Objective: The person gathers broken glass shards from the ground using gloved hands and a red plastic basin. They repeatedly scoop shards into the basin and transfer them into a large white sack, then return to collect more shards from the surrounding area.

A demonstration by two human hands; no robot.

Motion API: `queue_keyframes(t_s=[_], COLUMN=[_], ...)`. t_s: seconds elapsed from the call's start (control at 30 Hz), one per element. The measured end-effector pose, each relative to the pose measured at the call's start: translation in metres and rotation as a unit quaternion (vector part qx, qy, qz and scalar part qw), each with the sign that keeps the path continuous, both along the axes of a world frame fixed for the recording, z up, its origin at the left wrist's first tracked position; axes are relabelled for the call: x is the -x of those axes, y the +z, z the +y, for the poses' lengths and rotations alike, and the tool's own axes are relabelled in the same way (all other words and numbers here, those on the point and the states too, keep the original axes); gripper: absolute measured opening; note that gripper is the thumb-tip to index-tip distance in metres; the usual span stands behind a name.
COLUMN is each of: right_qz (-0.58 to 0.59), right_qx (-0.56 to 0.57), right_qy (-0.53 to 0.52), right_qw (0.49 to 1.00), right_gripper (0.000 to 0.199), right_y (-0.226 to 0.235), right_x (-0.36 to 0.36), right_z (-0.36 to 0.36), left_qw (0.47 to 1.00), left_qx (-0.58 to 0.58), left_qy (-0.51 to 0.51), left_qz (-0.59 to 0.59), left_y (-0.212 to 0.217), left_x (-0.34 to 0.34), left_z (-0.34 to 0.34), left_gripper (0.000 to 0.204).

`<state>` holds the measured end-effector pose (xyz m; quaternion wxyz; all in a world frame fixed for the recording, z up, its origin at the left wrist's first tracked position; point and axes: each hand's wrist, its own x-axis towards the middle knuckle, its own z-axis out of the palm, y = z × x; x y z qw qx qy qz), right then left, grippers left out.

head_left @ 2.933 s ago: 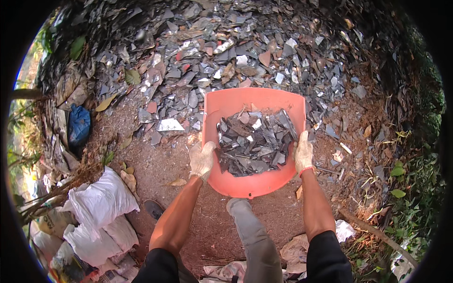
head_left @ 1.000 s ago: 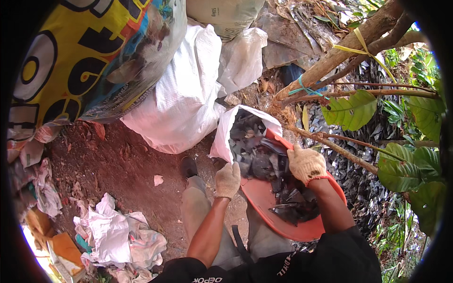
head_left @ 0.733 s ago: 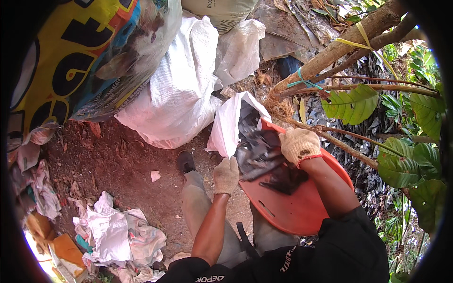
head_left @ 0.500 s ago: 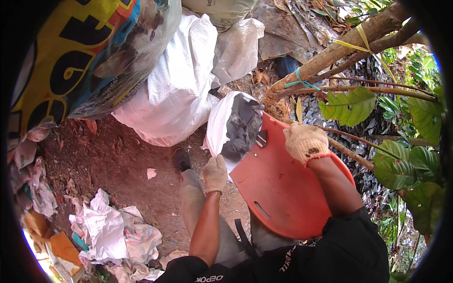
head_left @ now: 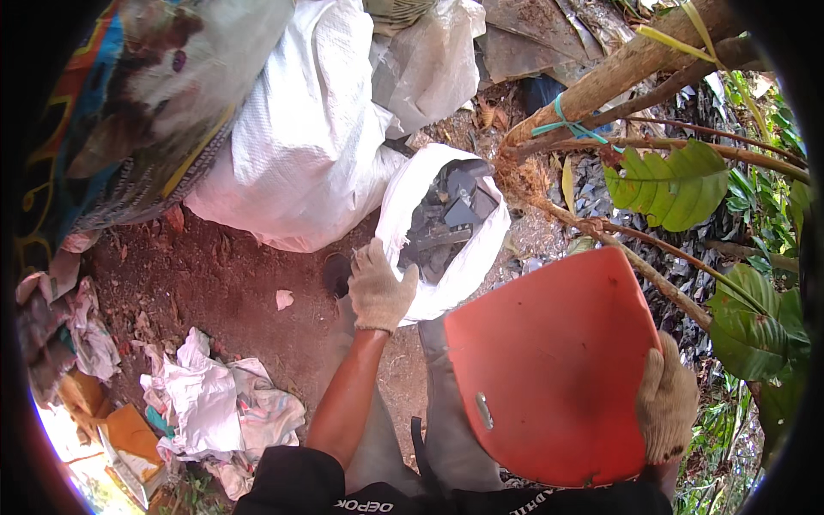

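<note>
Now white sack [head_left: 463, 257] holds dark shards [head_left: 446, 219] — orange scoop [head_left: 549, 378] empty.

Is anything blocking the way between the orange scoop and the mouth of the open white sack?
Nothing visible does. The orange scoop sits just right of the white sack, whose mouth the left hand holds open; the right hand grips the scoop's edge.

left hand [head_left: 378, 290] grips the white sack [head_left: 412, 193] rim; right hand [head_left: 667, 403] holds the orange scoop [head_left: 549, 369].
</note>
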<state>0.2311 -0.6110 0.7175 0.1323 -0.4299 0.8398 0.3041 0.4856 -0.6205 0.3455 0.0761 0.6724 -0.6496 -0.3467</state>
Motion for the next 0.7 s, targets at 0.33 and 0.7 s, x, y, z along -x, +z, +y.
queue_keyframes(t_s=[0.33, 0.7], right_qz=[0.072, -0.495], right_qx=[-0.234, 0.224], right_qy=[-0.18, -0.413], right_qw=[0.953, 0.731], right_gripper=[0.059, 0.044], right_y=[-0.14, -0.427], right_x=[0.099, 0.086], right_z=[0.133, 0.008], left_qw=[0.989, 0.972], left_qx=[0.028, -0.185], left_qy=[-0.108, 0.075], left_qz=[-0.093, 0.126], left_y=[-0.013, -0.03], left_x=[0.038, 0.052], left_z=[-0.08, -0.066], left_gripper=[0.064, 0.055])
